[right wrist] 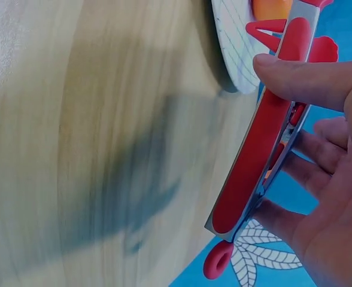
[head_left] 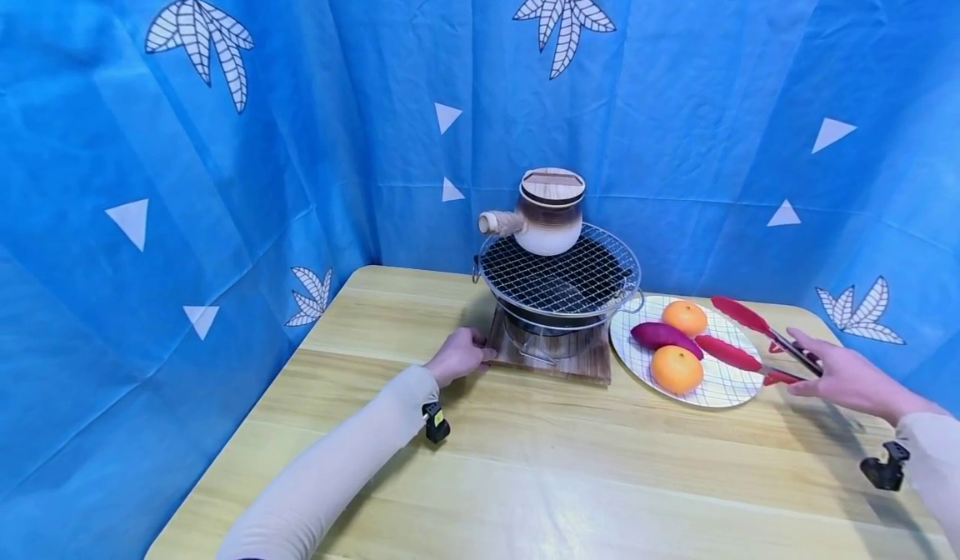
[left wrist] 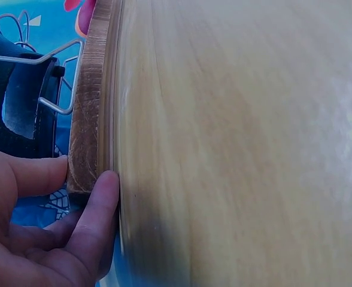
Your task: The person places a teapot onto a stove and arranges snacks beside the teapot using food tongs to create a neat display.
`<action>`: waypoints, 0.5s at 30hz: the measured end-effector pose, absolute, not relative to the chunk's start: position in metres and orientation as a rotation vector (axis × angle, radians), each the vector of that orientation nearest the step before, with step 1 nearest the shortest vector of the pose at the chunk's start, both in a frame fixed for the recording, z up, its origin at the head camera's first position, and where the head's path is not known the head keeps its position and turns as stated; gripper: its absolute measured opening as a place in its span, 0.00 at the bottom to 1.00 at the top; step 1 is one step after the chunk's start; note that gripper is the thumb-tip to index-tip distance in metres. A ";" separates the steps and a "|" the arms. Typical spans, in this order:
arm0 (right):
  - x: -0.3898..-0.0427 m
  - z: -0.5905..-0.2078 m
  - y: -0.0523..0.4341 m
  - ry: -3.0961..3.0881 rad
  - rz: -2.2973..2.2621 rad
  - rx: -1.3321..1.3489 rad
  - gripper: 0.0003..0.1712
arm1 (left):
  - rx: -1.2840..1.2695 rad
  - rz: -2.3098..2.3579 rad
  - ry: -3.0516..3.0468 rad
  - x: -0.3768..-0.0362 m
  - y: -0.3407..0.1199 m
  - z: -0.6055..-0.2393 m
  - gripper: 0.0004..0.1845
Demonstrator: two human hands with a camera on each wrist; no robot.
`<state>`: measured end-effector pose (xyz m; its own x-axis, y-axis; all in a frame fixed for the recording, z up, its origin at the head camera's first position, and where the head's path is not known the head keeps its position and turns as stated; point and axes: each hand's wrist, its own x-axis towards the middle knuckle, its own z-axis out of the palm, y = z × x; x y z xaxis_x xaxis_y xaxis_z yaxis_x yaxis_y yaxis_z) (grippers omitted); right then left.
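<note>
My left hand (head_left: 461,355) pinches the front left corner of a brown wooden board (head_left: 592,366), thumb on top and a finger at its lower edge in the left wrist view. On that board stands a round grill (head_left: 558,281) with a wire mesh top. My right hand (head_left: 851,377) holds red-and-silver tongs (right wrist: 263,137) by their handles, thumb on one arm and fingers along the other. The spread red tips of the tongs hang over a checked plate (head_left: 731,389). Two oranges (head_left: 677,369) and a purple sweet potato (head_left: 666,337) lie on the plate, close to the tips.
A clay pot (head_left: 551,218) with a wooden lid and a side handle sits at the back of the mesh. Blue curtains (head_left: 420,85) with leaf prints enclose the wooden table (head_left: 540,468) at the back and sides.
</note>
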<state>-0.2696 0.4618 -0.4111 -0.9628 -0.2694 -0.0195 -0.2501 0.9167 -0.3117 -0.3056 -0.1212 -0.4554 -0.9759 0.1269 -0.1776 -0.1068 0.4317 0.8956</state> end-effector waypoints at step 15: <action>-0.270 -0.393 0.457 3.035 -0.501 -0.372 0.61 | -0.007 1.545 2.481 -0.306 -0.120 -0.456 0.22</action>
